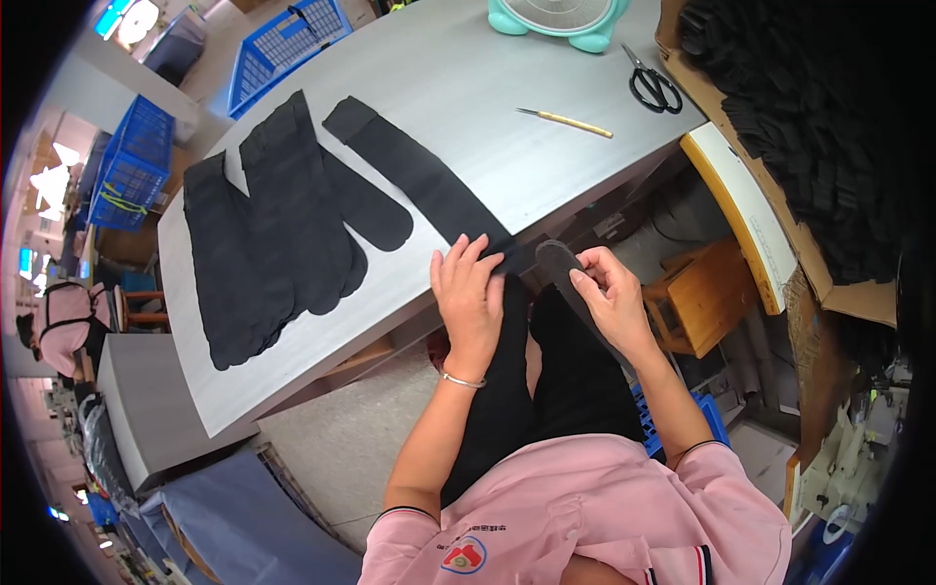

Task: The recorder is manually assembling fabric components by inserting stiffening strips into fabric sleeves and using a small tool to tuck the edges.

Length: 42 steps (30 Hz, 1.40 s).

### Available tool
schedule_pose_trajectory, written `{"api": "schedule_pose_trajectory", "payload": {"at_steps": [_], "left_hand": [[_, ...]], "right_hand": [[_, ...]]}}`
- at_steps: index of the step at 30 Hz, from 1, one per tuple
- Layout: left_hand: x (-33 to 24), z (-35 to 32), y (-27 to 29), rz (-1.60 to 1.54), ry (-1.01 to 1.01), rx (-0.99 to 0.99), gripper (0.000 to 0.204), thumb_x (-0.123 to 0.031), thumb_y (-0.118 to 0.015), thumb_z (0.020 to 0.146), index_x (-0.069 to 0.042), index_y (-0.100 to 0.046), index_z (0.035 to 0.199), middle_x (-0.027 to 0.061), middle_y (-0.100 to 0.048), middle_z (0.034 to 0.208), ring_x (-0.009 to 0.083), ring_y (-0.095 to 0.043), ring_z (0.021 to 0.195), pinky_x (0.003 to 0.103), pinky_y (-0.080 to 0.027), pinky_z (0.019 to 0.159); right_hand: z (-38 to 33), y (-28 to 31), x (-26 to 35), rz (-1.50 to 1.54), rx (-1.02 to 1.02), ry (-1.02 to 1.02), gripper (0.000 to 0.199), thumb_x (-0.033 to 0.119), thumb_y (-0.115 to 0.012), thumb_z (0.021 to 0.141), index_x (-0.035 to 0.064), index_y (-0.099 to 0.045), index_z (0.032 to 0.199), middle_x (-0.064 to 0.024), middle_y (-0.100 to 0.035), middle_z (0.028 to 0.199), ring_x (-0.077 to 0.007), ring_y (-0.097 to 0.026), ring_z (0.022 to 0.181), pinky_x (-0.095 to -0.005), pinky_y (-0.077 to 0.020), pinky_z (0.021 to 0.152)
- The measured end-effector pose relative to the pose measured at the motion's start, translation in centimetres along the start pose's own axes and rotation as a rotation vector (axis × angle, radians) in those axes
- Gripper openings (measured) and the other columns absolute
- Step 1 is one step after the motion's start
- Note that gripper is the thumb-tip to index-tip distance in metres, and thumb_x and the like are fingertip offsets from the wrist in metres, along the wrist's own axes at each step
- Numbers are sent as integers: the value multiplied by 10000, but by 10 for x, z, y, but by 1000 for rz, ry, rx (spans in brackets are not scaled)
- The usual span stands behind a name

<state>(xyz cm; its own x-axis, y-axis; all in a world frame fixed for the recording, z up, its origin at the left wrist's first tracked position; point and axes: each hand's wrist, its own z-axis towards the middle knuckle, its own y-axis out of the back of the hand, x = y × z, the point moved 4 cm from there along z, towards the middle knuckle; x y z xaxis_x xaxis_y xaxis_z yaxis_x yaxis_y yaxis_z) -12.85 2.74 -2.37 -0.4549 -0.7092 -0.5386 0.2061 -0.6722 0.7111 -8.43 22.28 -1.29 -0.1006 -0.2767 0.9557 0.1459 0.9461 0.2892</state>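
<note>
Black sock [429,180]: lay across grey table [546,166] edge. Left hand [470,292], fingers spread flat, pinned its end; right hand [609,292] pinched a dark insert [558,261] beside it, apparently for loading.

long black sock [429,180] flat, toe overhanging the table edge.

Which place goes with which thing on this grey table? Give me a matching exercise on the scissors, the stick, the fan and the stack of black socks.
Things:
1. scissors
2. thin pale stick
3. mint-green fan
4. stack of black socks

Places:
A. far edge of the table, top of the picture
B. spread flat on the left part of the table
C. right end of the table, beside the cardboard box
D. mid-table, just left of the scissors

Pairs: 1-C, 2-D, 3-A, 4-B
</note>
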Motion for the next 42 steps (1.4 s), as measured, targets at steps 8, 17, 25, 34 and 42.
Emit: {"api": "schedule_pose_trajectory", "payload": {"at_steps": [8,17,25,34,42], "left_hand": [[-13,4,24,-225,127,-236,166,-77,-702,889,-27,-726,1045,65,-733,972,203,-688,906,328,-516,911],[2,3,27,-1155,740,-134,251,-177,-603,997,15,-685,1136,27,-704,971,60,-607,817,201,-477,742],[3,-5,27,-1368,821,-100,265,-163,-600,995,28,-648,1173,52,-698,1056,82,-632,880,211,-500,765],[-4,-10,26,-1296,819,-79,296,-8,-663,923,59,-617,1208,89,-689,1090,107,-640,950,239,-503,872],[-11,-9,27,-1322,777,-108,221,-67,-663,936,3,-636,1144,47,-701,1011,76,-636,840,208,-498,746]], "right_hand": [[0,-18,17,159,50,164,245,-8,-579,904,-38,-601,1147,-36,-660,934,-79,-620,868,-224,-493,793],[21,-47,44,31,5,209,380,147,-755,847,43,-643,1195,-97,-671,800,-146,-637,691,-275,-503,658],[24,-58,43,58,48,169,385,124,-760,840,37,-645,1197,-104,-681,793,-149,-651,700,-283,-511,653],[18,-63,46,122,71,97,368,44,-715,875,10,-633,1231,21,-589,746,-27,-534,703,-189,-453,618],[19,-53,54,44,-16,231,405,86,-755,815,57,-653,1206,-86,-647,1019,-120,-587,761,-249,-487,687]]}}
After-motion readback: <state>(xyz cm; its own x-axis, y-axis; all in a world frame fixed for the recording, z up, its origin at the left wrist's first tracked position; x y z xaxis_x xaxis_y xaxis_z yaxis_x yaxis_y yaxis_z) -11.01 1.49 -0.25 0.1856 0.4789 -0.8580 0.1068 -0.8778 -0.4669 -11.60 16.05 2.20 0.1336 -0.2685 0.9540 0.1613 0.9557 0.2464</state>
